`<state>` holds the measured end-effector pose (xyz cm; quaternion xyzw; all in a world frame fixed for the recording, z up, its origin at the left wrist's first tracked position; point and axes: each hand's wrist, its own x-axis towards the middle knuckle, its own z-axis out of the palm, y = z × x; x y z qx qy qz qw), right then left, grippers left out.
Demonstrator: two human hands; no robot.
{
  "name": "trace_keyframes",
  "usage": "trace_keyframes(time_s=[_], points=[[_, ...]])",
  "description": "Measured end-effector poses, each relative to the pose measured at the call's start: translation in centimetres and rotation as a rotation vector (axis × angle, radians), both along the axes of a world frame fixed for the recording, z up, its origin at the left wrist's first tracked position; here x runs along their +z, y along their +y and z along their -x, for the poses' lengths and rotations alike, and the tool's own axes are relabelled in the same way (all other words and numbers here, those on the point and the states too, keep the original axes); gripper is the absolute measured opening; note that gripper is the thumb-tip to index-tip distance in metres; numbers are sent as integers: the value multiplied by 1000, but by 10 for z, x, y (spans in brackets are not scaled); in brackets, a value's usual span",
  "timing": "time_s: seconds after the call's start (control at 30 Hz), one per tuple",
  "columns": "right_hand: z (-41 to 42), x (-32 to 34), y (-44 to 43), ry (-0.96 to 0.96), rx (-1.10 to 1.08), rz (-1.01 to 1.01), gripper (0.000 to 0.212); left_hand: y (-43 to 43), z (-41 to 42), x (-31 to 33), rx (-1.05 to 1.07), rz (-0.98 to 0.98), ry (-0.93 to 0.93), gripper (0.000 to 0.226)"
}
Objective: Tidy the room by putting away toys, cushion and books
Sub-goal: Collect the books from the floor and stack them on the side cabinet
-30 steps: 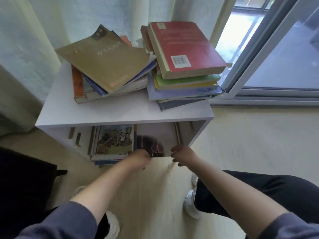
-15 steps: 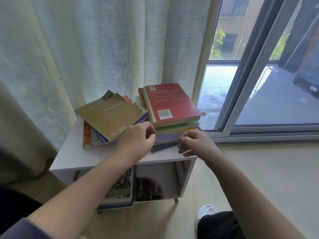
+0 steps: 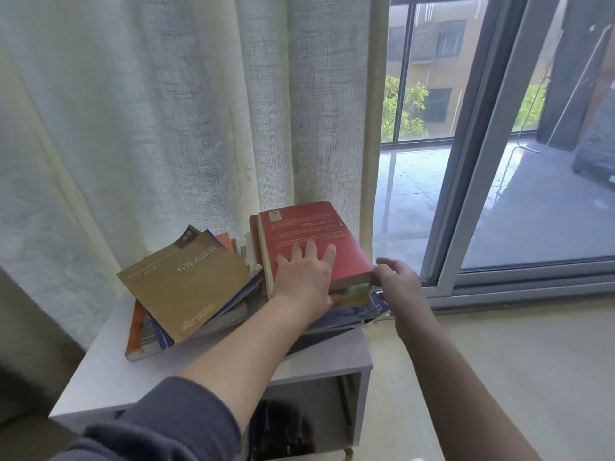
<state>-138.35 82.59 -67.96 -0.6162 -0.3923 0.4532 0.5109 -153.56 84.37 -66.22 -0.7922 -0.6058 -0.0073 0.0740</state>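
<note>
Since half a second ago, both hands are being shifted onto the thick red paperback book [image 3: 309, 231] topping the right-hand pile of books [image 3: 352, 309] on the white cabinet top [image 3: 109, 364]. It's being pinched by the left hand [image 3: 304, 277], fingers flat on the cover and thumb underneath, and its corner is being gripped by the right hand [image 3: 397, 281]. Probably it's being picked up, so a clean lift is being called for without the overhanging pile getting dragged. A pale sheer curtain [image 3: 166, 128] is hanging behind.
</note>
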Motion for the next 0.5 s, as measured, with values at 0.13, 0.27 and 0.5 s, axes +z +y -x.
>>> trace_keyframes(time_s=[0.13, 0.27, 0.5], points=[[1, 2, -4, 40, -16, -92, 23, 6, -2, -4, 14, -70, 74, 88], [2, 4, -6, 365, 3, -162, 29, 8, 1, 2, -18, -216, 84, 73], [18, 9, -7, 717, 209, -265, 33, 0, 26, 47, -62, -389, -324, 26]])
